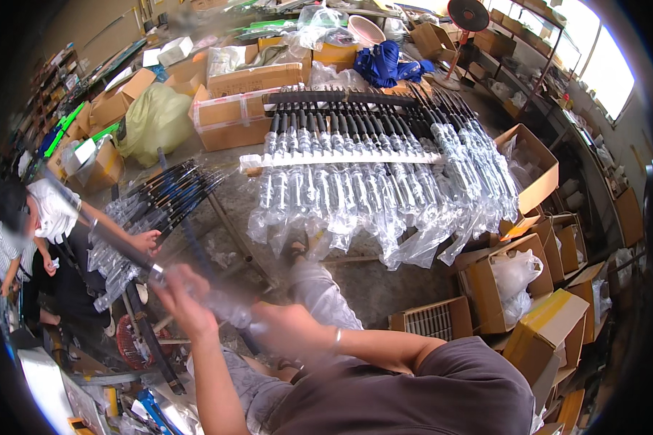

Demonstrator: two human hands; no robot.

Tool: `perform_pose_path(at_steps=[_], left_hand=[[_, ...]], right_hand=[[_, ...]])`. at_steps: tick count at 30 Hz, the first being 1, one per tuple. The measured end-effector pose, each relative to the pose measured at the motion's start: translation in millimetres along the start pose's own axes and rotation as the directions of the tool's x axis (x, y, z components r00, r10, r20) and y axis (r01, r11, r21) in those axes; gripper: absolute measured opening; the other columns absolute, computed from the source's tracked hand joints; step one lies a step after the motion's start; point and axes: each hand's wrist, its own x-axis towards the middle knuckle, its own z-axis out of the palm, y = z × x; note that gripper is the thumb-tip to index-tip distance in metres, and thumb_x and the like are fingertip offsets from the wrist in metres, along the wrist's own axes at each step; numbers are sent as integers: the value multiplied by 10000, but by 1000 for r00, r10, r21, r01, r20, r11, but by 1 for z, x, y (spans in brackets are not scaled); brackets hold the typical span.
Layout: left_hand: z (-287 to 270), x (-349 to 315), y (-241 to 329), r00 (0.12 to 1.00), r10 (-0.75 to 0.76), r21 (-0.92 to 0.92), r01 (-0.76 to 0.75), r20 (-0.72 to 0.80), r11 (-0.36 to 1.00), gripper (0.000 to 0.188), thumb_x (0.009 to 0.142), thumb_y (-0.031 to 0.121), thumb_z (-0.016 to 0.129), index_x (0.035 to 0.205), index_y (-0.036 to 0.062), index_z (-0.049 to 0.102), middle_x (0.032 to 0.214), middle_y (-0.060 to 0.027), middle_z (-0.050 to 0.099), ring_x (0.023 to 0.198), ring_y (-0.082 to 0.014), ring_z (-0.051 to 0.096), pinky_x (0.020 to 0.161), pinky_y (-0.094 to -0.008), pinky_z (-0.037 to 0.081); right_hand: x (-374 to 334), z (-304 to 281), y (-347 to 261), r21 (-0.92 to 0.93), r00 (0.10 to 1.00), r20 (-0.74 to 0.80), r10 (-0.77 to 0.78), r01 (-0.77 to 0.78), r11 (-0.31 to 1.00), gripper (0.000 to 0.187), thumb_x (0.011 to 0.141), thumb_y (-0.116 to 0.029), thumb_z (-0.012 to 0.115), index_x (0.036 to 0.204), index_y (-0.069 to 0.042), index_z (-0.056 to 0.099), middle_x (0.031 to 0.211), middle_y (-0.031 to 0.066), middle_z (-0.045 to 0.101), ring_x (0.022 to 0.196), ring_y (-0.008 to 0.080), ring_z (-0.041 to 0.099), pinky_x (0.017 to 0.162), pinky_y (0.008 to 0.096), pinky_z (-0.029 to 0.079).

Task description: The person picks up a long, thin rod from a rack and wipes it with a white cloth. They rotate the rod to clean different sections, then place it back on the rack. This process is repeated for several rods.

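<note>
Long dark glossy rod with a silvery ring [120, 241]: out at 9 o'clock, slanting from between 9 and 10 down toward 7. Pretty blurry, so don't ask me for fine details.
Left hand [186, 301]: 8 o'clock, fingers wrapped around the rod just below the ring.
Right hand [290, 330]: between 6 and 7, at the rod's low end. Too smeared by blur, can't tell if it's clasping or just resting there.
Clear crinkly plastic sleeve [228, 308]: between the hands, around the rod's lower stretch. Thin stuff, I'd guess; a hard tug, or a catch on the ring, could rip it or bunch it up.
Co-worker in a white top [54, 206]: 9 o'clock, outstretched hand [145, 243] right beside the rod in this view. Can't judge the depth, but with the grip so far down, a small twist could whip the far end into them.
Black-handled rods in clear plastic [355, 192]: 12 to 1 o'clock, rowed up along a white notched strip [348, 159]. Loose plastic hangs near a grey-trousered leg [326, 293]; imo a knee bump or snag could drag the row crooked.
</note>
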Motion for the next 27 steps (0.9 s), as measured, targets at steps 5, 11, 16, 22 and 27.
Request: perform_pose_path(at_steps=[5, 11, 16, 22, 27], left_hand=[[44, -2, -4, 902, -3, 361, -170, 432, 917, 1017, 718, 465, 771, 1433, 29, 195, 1441, -193, 347, 1315, -303, 377, 1076, -468, 292], [-23, -21, -47, 898, -109, 612, -199, 427, 765, 814, 821, 273, 696, 1456, 83, 225, 1441, -177, 364, 1335, -303, 357, 1068, -443, 295], [-137, -51, -42, 972, -192, 817, -1, 137, 577, 654, 819, 83, 630, 1397, 45, 326, 1376, -184, 435, 1279, -295, 424, 1033, -438, 329], [-214, -77, -35, 983, -147, 849, 171, -111, 500, 594, 857, 92, 596, 1388, 41, 333, 1354, -192, 457, 1242, -289, 455, 1005, -411, 362], [-209, -93, -36, 984, -120, 854, 173, -131, 491, 550, 876, 59, 573, 1377, 41, 348, 1336, -185, 481, 1214, -276, 486, 979, -388, 402]], right_hand=[[-17, -41, 31, 351, 980, -187, 66, 4, 936, 525, 809, -43, 691, 1291, -90, 490, 1126, 93, 625, 1025, 187, 616, 883, 322, 488], [-42, -153, 79, 516, 805, -352, 478, -259, 816, 498, 843, 14, 646, 1308, -57, 484, 1048, 59, 595, 929, 140, 603, 786, 267, 539], [-81, -274, 123, 438, 684, -486, 544, -348, 829, 429, 829, 14, 655, 1231, 3, 505, 944, 70, 630, 749, 133, 607, 648, 279, 537], [-102, -372, 206, 248, 586, -653, 479, -432, 867, 356, 774, -34, 708, 1111, -7, 597, 852, 31, 623, 747, 114, 570, 654, 270, 471], [-96, -409, 227, 166, 517, -660, 546, -608, 776, 321, 748, -30, 717, 1048, -6, 606, 884, 26, 628, 764, 113, 569, 682, 269, 462]])
